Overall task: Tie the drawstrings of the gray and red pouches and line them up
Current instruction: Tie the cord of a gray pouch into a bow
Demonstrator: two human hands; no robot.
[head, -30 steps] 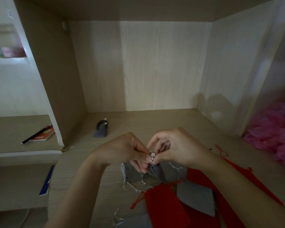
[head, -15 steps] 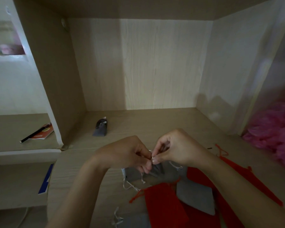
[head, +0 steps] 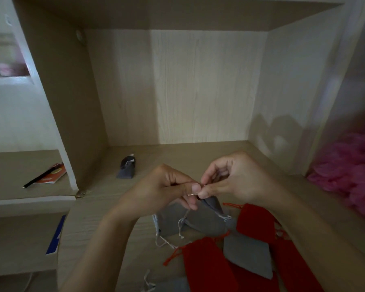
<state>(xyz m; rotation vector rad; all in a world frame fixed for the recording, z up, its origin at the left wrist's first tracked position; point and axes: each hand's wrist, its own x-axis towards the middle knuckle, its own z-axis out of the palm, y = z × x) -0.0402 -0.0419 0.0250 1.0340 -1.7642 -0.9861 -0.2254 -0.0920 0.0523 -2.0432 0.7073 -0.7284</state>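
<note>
"What are the hands doing?"

"Both are raised over the bench (head: pixel 105 209), meeting at the fingertips. The left hand (head: pixel 167 190) pinches a pale string (head: pixel 191 194) between thumb and forefinger. The right hand (head: pixel 236 182) has its fingers curled and pinches the same string, thumb beside thumb."

"And the pouch?"

"The gray pouch (head: pixel 214 204) hangs just under the right thumb, its neck gathered, above a loose pile."

"What's in the pile?"

"A flat pouch (head: pixel 198 223), gray, lies right beneath with its cords trailing. Nearer me is a red pouch (head: pixel 207 266), and a second red one (head: pixel 255 222) lies to the right. Another gray one (head: pixel 248 258) lies between them."

"Any set aside?"

"One small pouch (head: pixel 126 169) stands alone near the back left corner, well apart from the pile."

"Anything else?"

"A pen (head: pixel 41 178) across a booklet (head: pixel 53 175) on the left shelf, and pink fluff (head: pixel 350 165) off to the right."
</note>
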